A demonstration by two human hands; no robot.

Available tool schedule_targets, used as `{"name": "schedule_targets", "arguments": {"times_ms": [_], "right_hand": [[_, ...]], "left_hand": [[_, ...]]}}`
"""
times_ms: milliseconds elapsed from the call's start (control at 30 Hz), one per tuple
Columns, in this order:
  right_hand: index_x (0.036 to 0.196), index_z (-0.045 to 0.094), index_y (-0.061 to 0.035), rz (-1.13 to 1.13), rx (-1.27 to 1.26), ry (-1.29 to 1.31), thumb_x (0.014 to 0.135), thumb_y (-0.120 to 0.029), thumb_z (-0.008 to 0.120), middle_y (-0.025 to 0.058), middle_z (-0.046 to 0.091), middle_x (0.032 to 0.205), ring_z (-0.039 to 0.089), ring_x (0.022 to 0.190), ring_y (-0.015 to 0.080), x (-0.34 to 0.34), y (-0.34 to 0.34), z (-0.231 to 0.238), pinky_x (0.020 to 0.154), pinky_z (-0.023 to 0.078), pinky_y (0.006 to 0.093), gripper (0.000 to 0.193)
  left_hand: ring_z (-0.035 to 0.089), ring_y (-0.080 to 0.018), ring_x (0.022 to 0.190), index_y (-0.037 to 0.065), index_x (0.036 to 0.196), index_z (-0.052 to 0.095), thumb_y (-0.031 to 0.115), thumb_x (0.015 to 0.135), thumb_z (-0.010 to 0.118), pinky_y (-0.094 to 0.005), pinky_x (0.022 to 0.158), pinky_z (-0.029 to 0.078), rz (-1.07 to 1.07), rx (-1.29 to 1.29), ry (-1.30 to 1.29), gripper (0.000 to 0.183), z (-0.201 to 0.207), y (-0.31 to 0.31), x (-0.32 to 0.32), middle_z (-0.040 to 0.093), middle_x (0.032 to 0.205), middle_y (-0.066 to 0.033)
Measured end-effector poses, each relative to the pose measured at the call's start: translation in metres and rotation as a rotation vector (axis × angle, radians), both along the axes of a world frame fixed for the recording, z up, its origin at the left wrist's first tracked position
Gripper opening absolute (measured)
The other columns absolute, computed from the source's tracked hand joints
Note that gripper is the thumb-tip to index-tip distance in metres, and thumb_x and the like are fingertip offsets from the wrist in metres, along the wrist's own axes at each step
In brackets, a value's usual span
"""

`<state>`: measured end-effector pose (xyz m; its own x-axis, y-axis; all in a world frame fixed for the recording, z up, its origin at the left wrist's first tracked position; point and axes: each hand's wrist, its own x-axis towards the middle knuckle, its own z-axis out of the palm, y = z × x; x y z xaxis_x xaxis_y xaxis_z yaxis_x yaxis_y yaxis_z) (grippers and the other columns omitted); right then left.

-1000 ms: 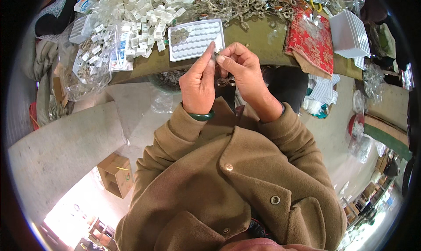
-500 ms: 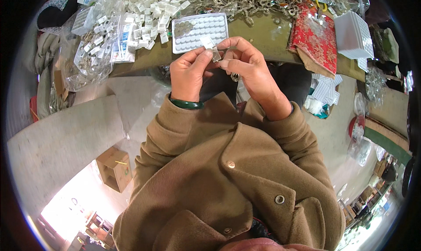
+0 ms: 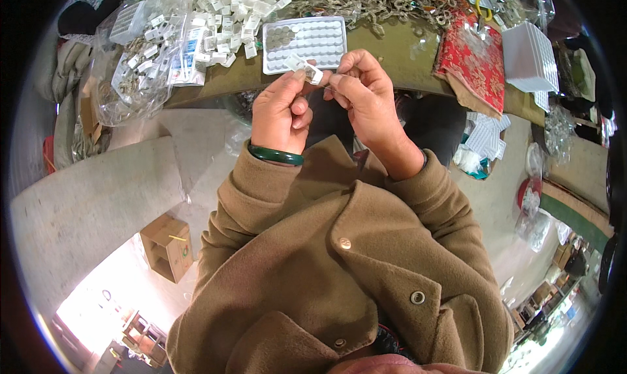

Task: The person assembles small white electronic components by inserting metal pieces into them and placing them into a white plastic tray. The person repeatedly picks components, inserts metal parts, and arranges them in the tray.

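Observation:
A small clear plastic box [image 3: 304, 69] with its lid hinged up is pinched between the thumb and fingers of my left hand [image 3: 281, 116]. A dark spot shows inside the box, too small to make out. My right hand [image 3: 371, 103] is right beside it, thumb and index finger pressed together near the box's right end; whatever they grip is hidden. Just beyond both hands lies a white tray [image 3: 328, 35] with rows of round wells; grey discs [image 3: 281, 37] fill some wells at its left.
Loose clear boxes [image 3: 225, 18] are heaped at the far left, beside a plastic bag [image 3: 134, 90]. Tangled metallic chain-like pieces [image 3: 372, 5] cover the far middle. Red patterned cloth [image 3: 471, 64] and stacked white trays [image 3: 528, 57] are at right. A cardboard box [image 3: 166, 246] stands on the floor.
The clear box has tilted over toward the left in my left hand. My right fingers have drawn slightly away from it. A shiny piece that hung below my right hand no longer shows there.

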<state>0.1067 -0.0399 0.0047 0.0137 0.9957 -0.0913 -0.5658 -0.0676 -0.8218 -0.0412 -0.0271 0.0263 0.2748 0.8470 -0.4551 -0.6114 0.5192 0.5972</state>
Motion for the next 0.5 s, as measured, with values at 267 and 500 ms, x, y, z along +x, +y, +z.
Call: {"name": "schedule_targets", "arguments": {"times_ms": [267, 500], "right_hand": [[0.093, 0.054, -0.0042, -0.046, 0.080, -0.262, 0.086, -0.001, 0.066, -0.0016, 0.059, 0.083, 0.052, 0.072, 0.0036, -0.004, -0.003, 0.000, 0.061, 0.043, 0.0215, 0.014], [0.099, 0.060, -0.0016, -0.041, 0.354, -0.855, 0.086, -0.002, 0.067, 0.0015, 0.061, 0.089, 0.057, 0.079, 0.0115, 0.001, 0.005, 0.012, 0.071, 0.047, 0.0241, 0.015]], "left_hand": [[0.063, 0.0001, 0.069, 0.000, 0.130, 0.050, 0.011, 0.099, 0.050, -0.0105, 0.048, 0.048, 0.027, -0.329, -0.458, 0.033, -0.008, 0.001, -0.014, 0.065, 0.116, -0.0101], [0.069, -0.0098, 0.090, 0.000, 0.126, 0.054, 0.020, 0.099, 0.054, -0.0153, 0.060, 0.057, 0.033, -0.240, -0.162, 0.033, -0.017, 0.001, -0.031, 0.065, 0.118, -0.0094]]}}
